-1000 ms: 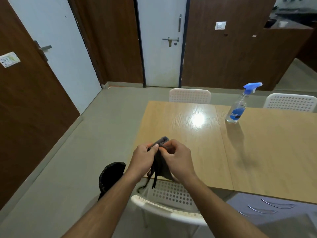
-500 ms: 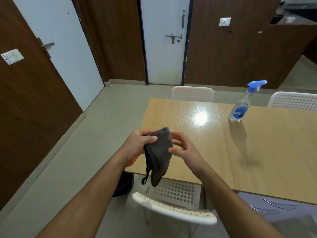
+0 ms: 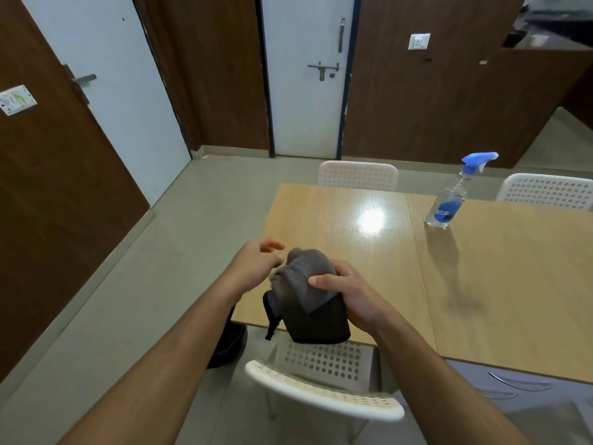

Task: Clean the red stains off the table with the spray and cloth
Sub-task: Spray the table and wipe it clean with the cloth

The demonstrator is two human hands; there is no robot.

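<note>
Right hand (image 3: 345, 292) clutches cloth (image 3: 305, 297); left hand (image 3: 256, 268) loose.

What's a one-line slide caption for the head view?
Right hand grips a folded grey cloth above the table's near edge, left hand open beside it, spray bottle standing untouched.

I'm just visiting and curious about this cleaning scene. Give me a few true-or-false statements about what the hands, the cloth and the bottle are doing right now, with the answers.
1. The right hand grips the grey cloth. True.
2. The left hand holds the spray bottle. False: the bottle stands alone, untouched, far across the table.
3. The spray bottle stands upright. True.
4. The cloth lies flat on the table. False: it is bunched up and held above the table's near edge.
5. Three white chairs show around the table. True.
</note>
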